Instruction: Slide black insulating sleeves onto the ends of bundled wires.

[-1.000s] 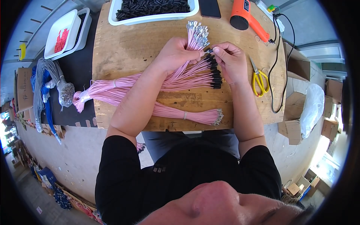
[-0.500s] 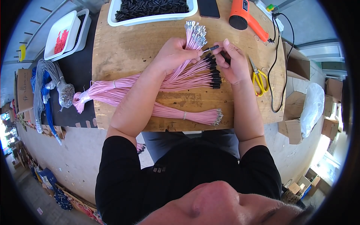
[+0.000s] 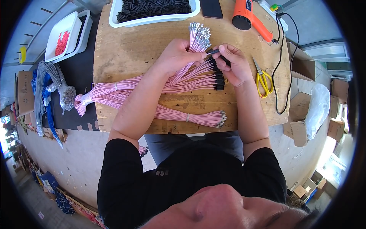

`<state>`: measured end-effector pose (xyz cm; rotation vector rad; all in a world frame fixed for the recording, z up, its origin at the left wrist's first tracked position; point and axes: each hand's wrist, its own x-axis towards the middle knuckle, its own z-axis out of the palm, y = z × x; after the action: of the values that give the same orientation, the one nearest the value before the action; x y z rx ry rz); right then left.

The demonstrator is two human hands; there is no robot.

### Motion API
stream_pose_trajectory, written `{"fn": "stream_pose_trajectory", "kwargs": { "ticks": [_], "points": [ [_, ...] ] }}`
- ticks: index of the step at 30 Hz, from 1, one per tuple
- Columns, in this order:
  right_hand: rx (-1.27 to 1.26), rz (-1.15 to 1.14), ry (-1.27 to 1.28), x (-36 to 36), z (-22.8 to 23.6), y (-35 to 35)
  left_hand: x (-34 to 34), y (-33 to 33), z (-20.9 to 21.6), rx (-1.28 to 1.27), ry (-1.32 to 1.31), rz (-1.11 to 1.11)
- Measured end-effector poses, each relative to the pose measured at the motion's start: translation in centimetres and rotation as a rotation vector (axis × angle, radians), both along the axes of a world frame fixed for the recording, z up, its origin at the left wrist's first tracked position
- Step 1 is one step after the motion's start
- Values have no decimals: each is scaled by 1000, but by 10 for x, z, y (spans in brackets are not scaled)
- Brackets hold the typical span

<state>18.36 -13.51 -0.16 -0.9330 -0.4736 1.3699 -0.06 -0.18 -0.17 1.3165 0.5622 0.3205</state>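
My left hand (image 3: 181,57) is closed round a bunch of pink wires whose bare metal terminals (image 3: 199,36) fan out beyond the fist. One wire's tip stands out from its thumb and forefinger. My right hand (image 3: 233,63) pinches a small black sleeve (image 3: 214,51) at that tip, and more black pieces seem tucked in its curled fingers. Below lie pink wires with black sleeved ends (image 3: 218,78), part of a long bundle (image 3: 126,84) crossing under my left forearm. Nearer me rests a tied pink bundle (image 3: 190,117) with bare metal ends.
A white tray (image 3: 152,21) of black sleeves stands at the back, beside a dark phone (image 3: 212,8). An orange heat gun (image 3: 251,19), its black cord, and yellow-handled scissors (image 3: 264,82) lie right. Far left are tubs with red pieces (image 3: 62,42) and grey wire bundles (image 3: 47,74).
My right hand has shifted slightly left and down, bringing the black sleeve closer to my left fingertips and further over the wire's tip. My left hand stays nearly still.
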Motion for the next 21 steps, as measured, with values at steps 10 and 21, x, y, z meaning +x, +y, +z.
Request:
{"fn": "stream_pose_trajectory", "kwargs": {
  "ticks": [10,21],
  "points": [
    [-24,-60,-80,2,2,0,0,1,-1,117,57,-49],
    [-21,-152,-357,-10,7,0,0,1,-3,222,111,-58]
  ]
}}
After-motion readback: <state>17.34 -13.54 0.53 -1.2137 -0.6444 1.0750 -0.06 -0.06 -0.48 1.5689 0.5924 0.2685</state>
